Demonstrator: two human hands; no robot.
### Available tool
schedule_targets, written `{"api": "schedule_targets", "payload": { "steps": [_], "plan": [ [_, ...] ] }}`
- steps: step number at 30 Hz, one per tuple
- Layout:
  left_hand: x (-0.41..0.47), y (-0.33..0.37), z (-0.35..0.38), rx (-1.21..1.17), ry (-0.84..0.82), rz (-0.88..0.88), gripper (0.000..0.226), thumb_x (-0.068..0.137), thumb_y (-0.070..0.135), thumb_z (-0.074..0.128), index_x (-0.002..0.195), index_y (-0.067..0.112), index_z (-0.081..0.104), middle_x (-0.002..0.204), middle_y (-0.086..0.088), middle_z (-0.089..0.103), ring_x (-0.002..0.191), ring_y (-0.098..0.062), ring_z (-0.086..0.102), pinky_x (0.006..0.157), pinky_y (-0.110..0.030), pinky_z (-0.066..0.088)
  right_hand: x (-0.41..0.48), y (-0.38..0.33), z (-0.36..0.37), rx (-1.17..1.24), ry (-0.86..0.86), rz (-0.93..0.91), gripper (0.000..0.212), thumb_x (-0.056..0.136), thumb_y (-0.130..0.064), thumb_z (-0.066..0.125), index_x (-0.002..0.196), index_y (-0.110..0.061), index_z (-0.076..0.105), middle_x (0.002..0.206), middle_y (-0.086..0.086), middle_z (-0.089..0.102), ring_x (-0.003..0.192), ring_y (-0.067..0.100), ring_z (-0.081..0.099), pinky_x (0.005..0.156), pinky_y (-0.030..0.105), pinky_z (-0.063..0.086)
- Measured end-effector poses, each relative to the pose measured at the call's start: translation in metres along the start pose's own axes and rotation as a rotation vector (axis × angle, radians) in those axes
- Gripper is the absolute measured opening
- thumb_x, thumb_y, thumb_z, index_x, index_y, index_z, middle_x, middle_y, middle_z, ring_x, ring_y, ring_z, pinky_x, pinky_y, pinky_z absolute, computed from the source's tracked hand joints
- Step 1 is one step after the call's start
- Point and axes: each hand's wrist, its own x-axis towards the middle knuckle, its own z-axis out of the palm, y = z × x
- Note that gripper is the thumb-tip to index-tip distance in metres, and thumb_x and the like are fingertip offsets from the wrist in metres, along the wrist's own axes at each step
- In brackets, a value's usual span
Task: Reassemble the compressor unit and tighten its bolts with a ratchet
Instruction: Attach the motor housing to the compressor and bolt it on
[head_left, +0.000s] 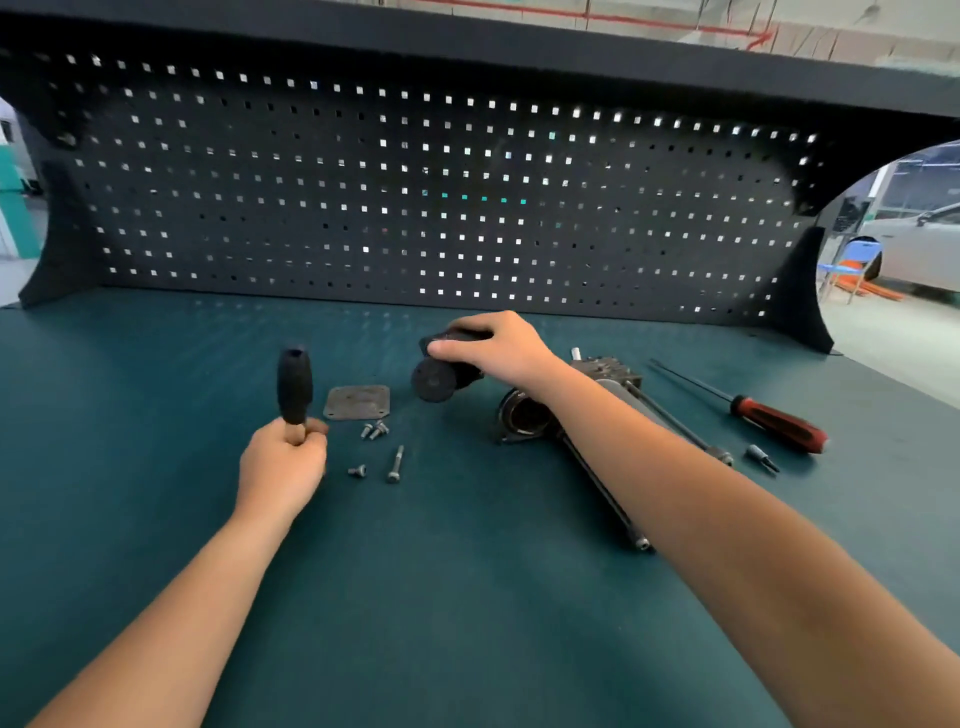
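Observation:
My left hand (283, 462) grips the lower end of a tool with a black rubber handle (294, 384), held upright above the green bench. My right hand (493, 345) rests over a dark cylindrical compressor part (435, 378) lying on its side. Under my right forearm lies the compressor body (524, 415), with long through-bolts (675, 421) running toward me. A square metal cover plate (357, 401) lies flat between my hands. Several small bolts (375, 430) and one longer bolt (396, 463) lie loose in front of the plate.
A red and black screwdriver (774, 418) and a small bit (759, 456) lie to the right. A black pegboard (415, 197) closes the back of the green bench (467, 597). A blue chair (852, 262) stands beyond the right edge.

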Motion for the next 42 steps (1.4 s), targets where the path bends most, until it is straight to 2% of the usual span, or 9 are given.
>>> {"api": "schedule_targets", "payload": {
  "steps": [3, 8, 17, 20, 24, 29, 33, 36, 42],
  "plan": [
    [0.009, 0.001, -0.026, 0.435, -0.020, 0.109, 0.009, 0.085, 0.008, 0.054, 0.083, 0.012, 0.062, 0.088, -0.013, 0.059, 0.088, -0.034, 0.055, 0.072, -0.036, 0.041, -0.032, -0.010, -0.022, -0.099, 0.001, -0.196, 0.037, 0.077, -0.030, 0.075, 0.110, -0.016, 0.069, 0.081, -0.010, 0.059, 0.079, 0.004, 0.054, 0.068, 0.002, 0.036],
    [0.020, 0.011, -0.078, 0.716, -0.170, 0.018, 0.025, 0.077, 0.001, 0.065, 0.063, 0.019, 0.055, 0.072, -0.006, 0.053, 0.076, -0.028, 0.050, 0.061, -0.029, 0.033, -0.093, -0.008, -0.032, -0.281, -0.124, -0.298, 0.049, 0.073, -0.039, 0.075, 0.119, -0.028, 0.063, 0.100, -0.002, 0.048, 0.090, 0.001, 0.042, 0.078, -0.005, 0.025],
    [0.013, 0.001, -0.111, 1.034, -0.496, 0.002, 0.027, 0.063, 0.000, 0.066, 0.063, 0.027, 0.060, 0.076, 0.002, 0.063, 0.074, -0.016, 0.057, 0.066, -0.025, 0.046, -0.126, 0.017, 0.009, -0.318, -0.148, -0.160, 0.066, 0.076, -0.056, 0.063, 0.136, -0.037, 0.043, 0.123, -0.002, 0.042, 0.118, 0.015, 0.046, 0.098, 0.016, 0.031],
    [0.014, -0.002, -0.116, 0.940, -0.529, -0.020, 0.031, 0.056, 0.007, 0.069, 0.074, 0.029, 0.059, 0.082, 0.005, 0.062, 0.075, -0.013, 0.058, 0.069, -0.024, 0.046, -0.132, 0.032, -0.014, -0.585, -0.013, -0.144, 0.084, 0.073, -0.075, 0.044, 0.144, -0.036, 0.025, 0.144, -0.001, 0.034, 0.133, 0.018, 0.030, 0.109, 0.033, 0.024],
    [0.010, -0.005, -0.122, 0.814, -0.415, 0.030, 0.052, 0.048, 0.029, 0.078, 0.098, 0.031, 0.061, 0.104, 0.002, 0.061, 0.097, -0.018, 0.058, 0.085, -0.031, 0.044, -0.142, 0.054, -0.051, -0.875, 0.108, 0.206, 0.097, 0.069, -0.080, 0.043, 0.146, -0.033, 0.010, 0.154, 0.002, 0.013, 0.141, 0.028, 0.014, 0.111, 0.042, 0.019],
    [-0.033, 0.027, -0.068, 0.579, -0.044, 0.479, 0.053, 0.077, 0.028, 0.074, 0.123, 0.012, 0.056, 0.136, -0.010, 0.046, 0.127, -0.026, 0.040, 0.106, -0.038, 0.030, -0.132, 0.060, -0.065, -0.751, 0.101, 0.338, 0.083, 0.067, -0.067, 0.060, 0.130, -0.020, 0.033, 0.121, 0.008, 0.054, 0.105, 0.032, 0.054, 0.076, 0.034, 0.042],
    [-0.096, 0.054, -0.003, 0.565, -0.283, 0.834, 0.063, 0.079, 0.056, 0.050, 0.134, 0.024, 0.044, 0.148, 0.001, 0.028, 0.136, -0.015, 0.028, 0.110, -0.039, 0.025, -0.121, 0.062, -0.074, -0.790, 0.025, 0.332, 0.061, 0.065, -0.067, 0.060, 0.099, -0.019, 0.045, 0.099, 0.004, 0.062, 0.085, 0.027, 0.054, 0.065, 0.031, 0.038],
    [-0.102, 0.050, 0.042, 0.989, -0.480, 0.863, 0.063, 0.089, 0.059, 0.037, 0.144, 0.035, 0.016, 0.155, 0.012, -0.003, 0.143, -0.011, 0.000, 0.110, -0.057, 0.011, -0.119, 0.065, -0.077, -0.757, 0.023, 0.290, 0.063, 0.065, -0.069, 0.060, 0.101, -0.019, 0.049, 0.096, 0.002, 0.063, 0.085, 0.025, 0.054, 0.065, 0.030, 0.038],
    [-0.055, 0.046, 0.068, 1.129, -0.452, 0.759, 0.051, 0.098, 0.039, 0.032, 0.146, 0.027, 0.015, 0.157, 0.012, 0.001, 0.144, -0.014, 0.003, 0.106, -0.065, 0.008, -0.127, 0.071, -0.080, -0.711, 0.112, 0.225, 0.075, 0.067, -0.068, 0.061, 0.124, -0.020, 0.052, 0.105, -0.001, 0.065, 0.100, 0.023, 0.058, 0.068, 0.028, 0.036]
  ]
}}
